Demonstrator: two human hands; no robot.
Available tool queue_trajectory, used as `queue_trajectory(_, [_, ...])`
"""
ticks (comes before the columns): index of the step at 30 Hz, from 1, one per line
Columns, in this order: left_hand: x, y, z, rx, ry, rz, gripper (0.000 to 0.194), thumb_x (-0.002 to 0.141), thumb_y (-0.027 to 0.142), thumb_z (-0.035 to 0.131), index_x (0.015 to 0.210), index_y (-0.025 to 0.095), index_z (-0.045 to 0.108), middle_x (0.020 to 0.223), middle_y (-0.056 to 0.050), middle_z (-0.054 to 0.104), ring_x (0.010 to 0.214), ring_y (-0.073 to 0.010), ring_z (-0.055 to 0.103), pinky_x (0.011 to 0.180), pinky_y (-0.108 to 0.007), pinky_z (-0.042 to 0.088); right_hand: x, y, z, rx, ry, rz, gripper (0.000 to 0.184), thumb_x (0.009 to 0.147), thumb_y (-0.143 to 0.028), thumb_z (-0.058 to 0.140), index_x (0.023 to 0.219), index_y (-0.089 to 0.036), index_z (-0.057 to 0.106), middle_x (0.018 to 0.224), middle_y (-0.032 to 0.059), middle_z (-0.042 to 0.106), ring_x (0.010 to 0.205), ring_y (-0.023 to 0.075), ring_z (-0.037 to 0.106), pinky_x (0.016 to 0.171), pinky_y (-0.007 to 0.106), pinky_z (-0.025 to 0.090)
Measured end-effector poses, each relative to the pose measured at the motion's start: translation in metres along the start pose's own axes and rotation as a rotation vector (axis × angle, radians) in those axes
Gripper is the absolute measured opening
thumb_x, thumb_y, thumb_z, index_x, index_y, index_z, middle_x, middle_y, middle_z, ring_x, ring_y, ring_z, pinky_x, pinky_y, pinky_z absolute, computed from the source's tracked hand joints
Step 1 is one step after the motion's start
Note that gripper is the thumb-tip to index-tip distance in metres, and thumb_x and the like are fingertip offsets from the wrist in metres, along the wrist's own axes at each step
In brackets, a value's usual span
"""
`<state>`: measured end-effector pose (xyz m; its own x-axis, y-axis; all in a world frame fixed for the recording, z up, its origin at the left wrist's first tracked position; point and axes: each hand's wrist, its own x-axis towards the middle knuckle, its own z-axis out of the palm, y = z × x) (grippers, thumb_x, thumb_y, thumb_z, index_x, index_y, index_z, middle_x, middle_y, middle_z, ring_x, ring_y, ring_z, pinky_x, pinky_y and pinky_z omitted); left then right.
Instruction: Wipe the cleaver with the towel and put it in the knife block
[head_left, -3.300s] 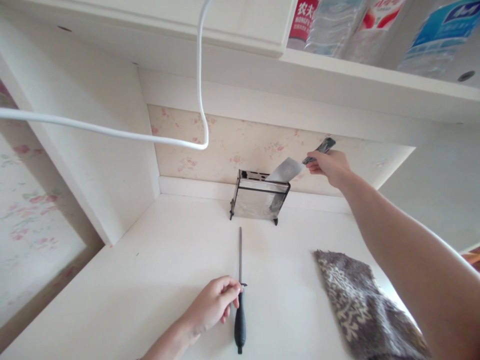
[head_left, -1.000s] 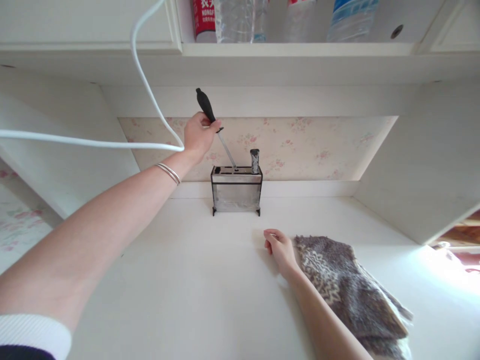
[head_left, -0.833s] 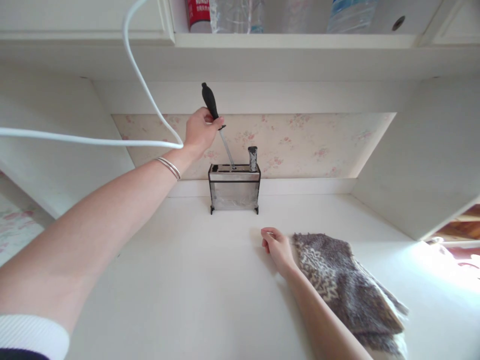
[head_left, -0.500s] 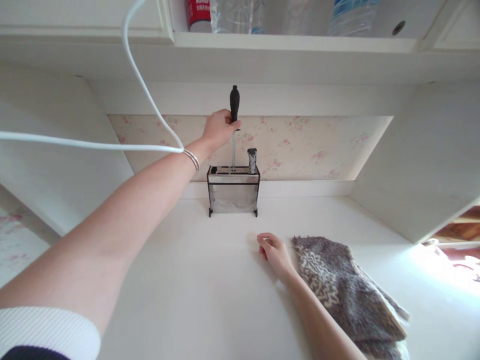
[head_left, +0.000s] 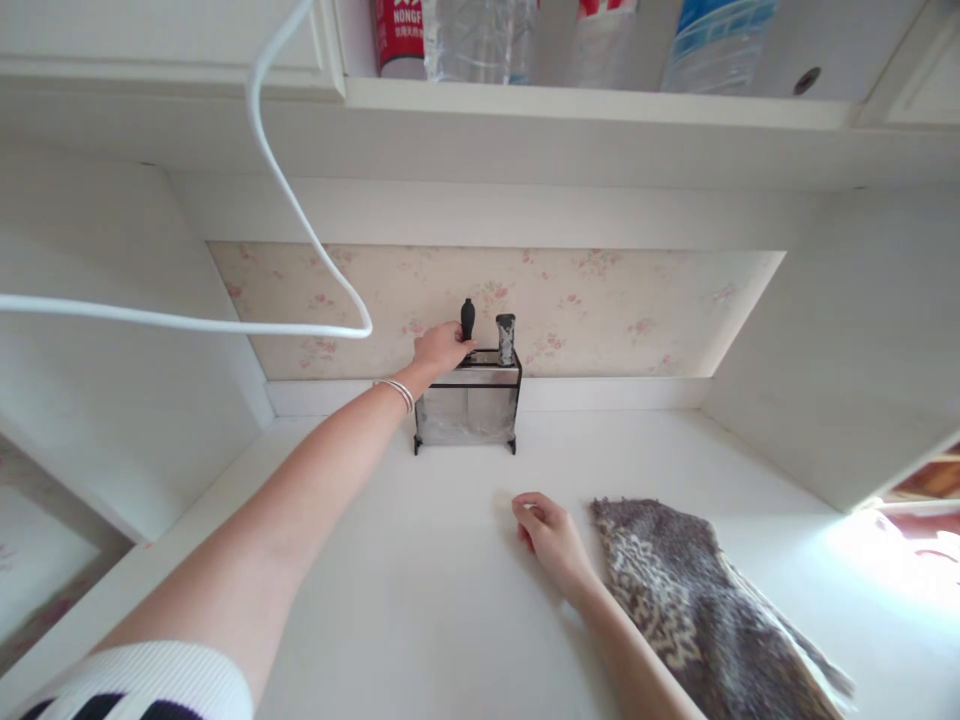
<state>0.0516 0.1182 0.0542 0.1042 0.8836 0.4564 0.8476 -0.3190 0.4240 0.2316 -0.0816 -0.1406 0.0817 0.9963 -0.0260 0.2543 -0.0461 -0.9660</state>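
Observation:
A clear-walled knife holder [head_left: 442, 415] with a black frame and metal top stands at the back of the counter. My left hand [head_left: 441, 350] is closed on the black handle of a sharpening steel [head_left: 468, 316], right at the holder's top. Its thin rod shows faintly down inside the holder. Beside it, a knife with a mottled grey handle [head_left: 505, 341] stands in another slot. On the counter in front, my right hand [head_left: 551, 535] rests with its fingers curled in and nothing seen in them. A grey-brown patterned cloth [head_left: 697, 600] lies to the right of that hand.
A white cable [head_left: 300, 215] loops across the upper left, close to the camera. Overhead, a white cabinet shelf [head_left: 585, 103] holds several plastic-wrapped bottles [head_left: 480, 40]. White side panels [head_left: 832, 330] flank the counter [head_left: 390, 600].
My left hand has gone down with the sharpening steel, so the rod has sunk into the holder and the handle is at its top. My right hand has stayed in place.

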Motion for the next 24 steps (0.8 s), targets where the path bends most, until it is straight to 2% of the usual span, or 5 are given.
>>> queue_trajectory(9, [-0.009, -0.006, 0.001, -0.043, -0.016, 0.038, 0.044, 0.070, 0.059, 0.061, 0.094, 0.023, 0.064, 0.101, -0.005, 0.069, 0.096, -0.0274, 0.061, 0.083, -0.037, 0.041, 0.002, 0.000, 0.005, -0.085, -0.019, -0.019, 0.027, 0.082, -0.042, 0.049, 0.088, -0.020, 0.062, 0.054, -0.0013, 0.057, 0.047, 0.0116, 0.047, 0.046, 0.023, 0.034])
queue_trajectory(13, [-0.017, -0.021, -0.011, -0.206, 0.146, 0.088, 0.054, 0.074, 0.059, 0.057, 0.109, 0.019, 0.059, 0.116, -0.010, 0.062, 0.107, -0.0256, 0.055, 0.092, -0.035, 0.039, 0.014, -0.014, -0.004, 0.028, -0.103, 0.063, 0.027, 0.078, -0.042, 0.053, 0.090, -0.019, 0.060, 0.061, 0.0003, 0.060, 0.046, 0.0113, 0.048, 0.044, 0.024, 0.037])
queue_trajectory(17, [-0.034, -0.054, -0.024, -0.516, 0.309, -0.101, 0.043, 0.087, 0.051, 0.042, 0.109, 0.018, 0.058, 0.116, -0.010, 0.061, 0.107, -0.0210, 0.055, 0.096, -0.033, 0.038, 0.042, -0.046, -0.024, 0.076, 0.034, 0.048, 0.032, 0.073, -0.039, 0.058, 0.099, -0.020, 0.057, 0.093, 0.0073, 0.065, 0.073, 0.0173, 0.060, 0.055, 0.027, 0.048])
queue_trajectory(21, [-0.061, -0.085, -0.023, -0.866, 0.113, -0.400, 0.052, 0.088, 0.053, 0.037, 0.123, 0.017, 0.051, 0.135, -0.012, 0.049, 0.121, -0.0224, 0.048, 0.098, -0.036, 0.039, 0.075, -0.086, -0.038, 0.046, 0.136, 0.004, 0.048, 0.071, -0.042, 0.064, 0.114, -0.027, 0.052, 0.126, 0.0071, 0.054, 0.107, 0.0218, 0.055, 0.080, 0.033, 0.049])
queue_trajectory(24, [-0.082, -0.092, -0.014, -0.923, -0.040, -0.442, 0.060, 0.089, 0.058, 0.032, 0.130, 0.017, 0.045, 0.143, -0.013, 0.040, 0.125, -0.0244, 0.045, 0.099, -0.040, 0.039, 0.093, -0.113, -0.039, 0.054, 0.103, 0.003, 0.062, 0.068, -0.043, 0.067, 0.125, -0.030, 0.045, 0.139, 0.0081, 0.042, 0.119, 0.0236, 0.046, 0.090, 0.037, 0.043])
